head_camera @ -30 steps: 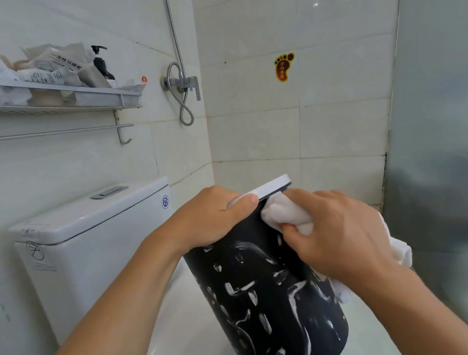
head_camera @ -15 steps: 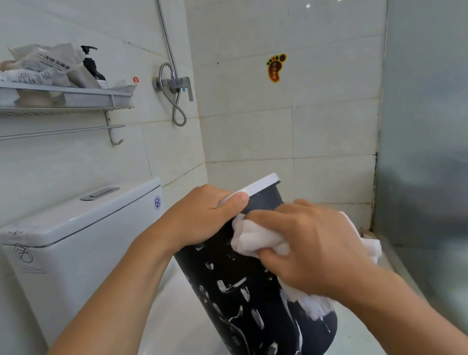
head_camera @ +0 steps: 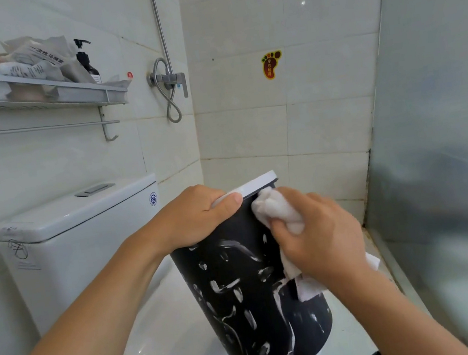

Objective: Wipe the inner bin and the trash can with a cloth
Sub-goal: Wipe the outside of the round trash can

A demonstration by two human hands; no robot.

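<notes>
Our left hand (head_camera: 198,213) grips trash can (head_camera: 253,296) rim. Can sits between our hands. Right hand (head_camera: 324,242) squeezes cloth (head_camera: 277,210), rubbing top side. We guess lower part left. Inner bin unseen.

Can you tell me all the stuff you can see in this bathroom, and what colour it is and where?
trash can: one, black with white streaks and a white rim, standing tilted on the closed toilet lid
cloth: one, white, pressed on the can's upper side
toilet: one, white, on the left, under the can
shelf: one, silvery, on the left wall, holding white packets
pump bottle: one, dark, on the shelf
towel rail: one, silvery, under the shelf
shower valve: one, silvery, with a looped hose, near the corner
foot sticker: one, red and yellow, on the back wall
glass panel: one, frosted, on the right
left hand: grips the can's rim
right hand: holds the cloth
</notes>
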